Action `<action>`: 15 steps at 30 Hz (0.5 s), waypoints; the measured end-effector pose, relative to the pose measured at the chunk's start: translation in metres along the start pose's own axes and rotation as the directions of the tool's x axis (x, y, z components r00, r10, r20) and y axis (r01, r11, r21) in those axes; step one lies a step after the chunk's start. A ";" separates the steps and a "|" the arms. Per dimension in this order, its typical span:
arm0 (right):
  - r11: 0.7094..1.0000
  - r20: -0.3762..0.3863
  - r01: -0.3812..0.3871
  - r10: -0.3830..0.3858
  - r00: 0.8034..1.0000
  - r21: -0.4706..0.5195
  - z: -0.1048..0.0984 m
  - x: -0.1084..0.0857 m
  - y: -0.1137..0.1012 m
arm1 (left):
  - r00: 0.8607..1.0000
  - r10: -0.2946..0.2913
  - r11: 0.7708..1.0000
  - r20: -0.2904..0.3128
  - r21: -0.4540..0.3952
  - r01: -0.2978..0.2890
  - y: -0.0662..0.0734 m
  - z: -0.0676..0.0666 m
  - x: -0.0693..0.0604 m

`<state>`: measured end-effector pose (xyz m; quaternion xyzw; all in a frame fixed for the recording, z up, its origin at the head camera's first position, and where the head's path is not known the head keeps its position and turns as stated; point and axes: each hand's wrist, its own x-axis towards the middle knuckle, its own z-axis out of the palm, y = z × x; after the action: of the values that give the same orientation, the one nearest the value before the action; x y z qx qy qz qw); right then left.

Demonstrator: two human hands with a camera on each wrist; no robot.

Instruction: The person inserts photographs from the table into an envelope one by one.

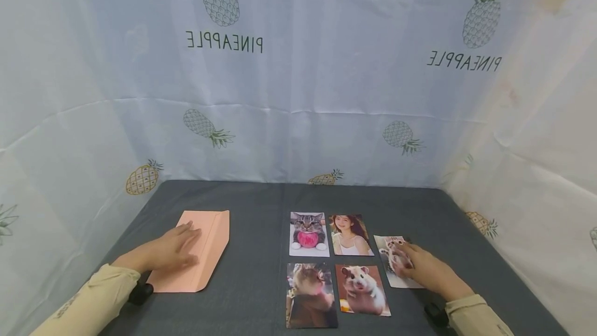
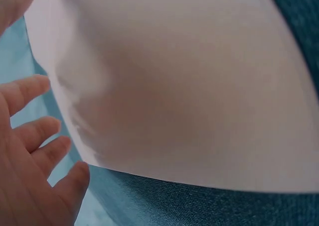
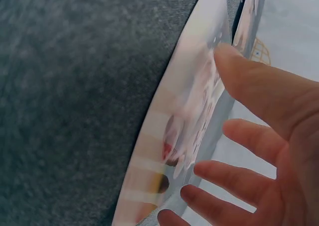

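A pink envelope (image 1: 212,242) lies on the left of the dark table; my left hand (image 1: 170,250) is over it, fingers spread and relaxed. In the left wrist view the envelope (image 2: 189,96) fills most of the frame, with the left hand (image 2: 30,151) at its edge. On the right, my right hand (image 1: 431,271) is at a kitten photo (image 1: 389,250), fingers extended over it. The right wrist view has the right hand (image 3: 264,136) with fingers apart beside the glossy photo (image 3: 174,116); whether it touches the photo I cannot tell.
Between the hands lie a cat photo (image 1: 309,232), a portrait photo (image 1: 351,237), a darker photo (image 1: 311,299) and a hamster photo (image 1: 363,292) on the dark tabletop (image 1: 252,274). A pale curtain (image 1: 298,82) with pineapple prints hangs behind and at both sides.
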<state>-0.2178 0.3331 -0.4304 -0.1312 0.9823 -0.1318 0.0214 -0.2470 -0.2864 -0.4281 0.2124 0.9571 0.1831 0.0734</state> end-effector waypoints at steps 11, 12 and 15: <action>1.000 0.047 -0.003 0.003 0.999 0.014 0.003 0.001 0.005 | 0.999 0.007 1.000 0.043 -0.020 -0.006 -0.006 0.002 0.002; 1.000 0.047 -0.002 0.002 0.999 0.010 0.003 0.001 0.005 | 0.999 0.007 1.000 0.047 -0.020 -0.006 -0.007 0.002 0.003; 1.000 0.050 -0.003 0.003 0.999 0.000 0.004 0.002 0.006 | 0.998 0.011 1.000 0.057 -0.024 -0.010 -0.008 0.002 0.003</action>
<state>-0.2214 0.3375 -0.4356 -0.1331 0.9817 -0.1283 0.0463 -0.2523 -0.2913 -0.4336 0.2218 0.9512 0.1888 0.1024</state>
